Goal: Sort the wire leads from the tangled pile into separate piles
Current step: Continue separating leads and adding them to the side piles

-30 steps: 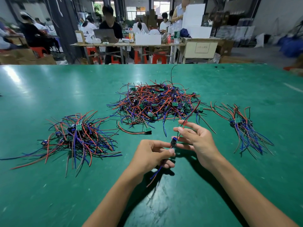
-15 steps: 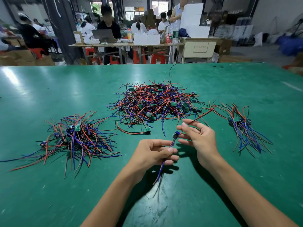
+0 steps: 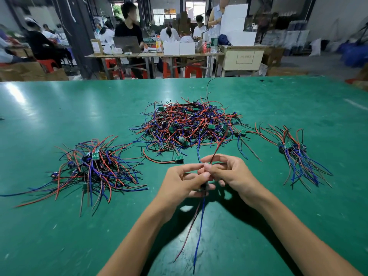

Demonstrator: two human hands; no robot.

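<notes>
Both hands have drawn closer together over the last second, and the lead's tails, which were tucked short under the left hand, are now dangling long toward the near edge of the bench. Left hand (image 3: 180, 181) is curling its fingers around the wire lead (image 3: 200, 216) at its small dark component, while the right hand (image 3: 232, 172) is pinching the same lead just beside it, thumb and fingertips closed on the thin dark-red strand rising away from the person. Blue and red tails are hanging blurred below the left hand, above the green bench (image 3: 59, 236). Farther out, toward the left edge, a sorted pile (image 3: 95, 170) of red and blue leads with little green boards is lying spread out; toward the right edge, a smaller bundle (image 3: 296, 156) is lying with its wires fanned toward the person. Between them, at the middle of the bench, the tangled pile (image 3: 187, 124) is sitting, one loose lead (image 3: 169, 159) lying just in front of it. Beyond the far edge, people are sitting at worktables (image 3: 155, 54) with white boxes (image 3: 237, 24) stacked nearby.
</notes>
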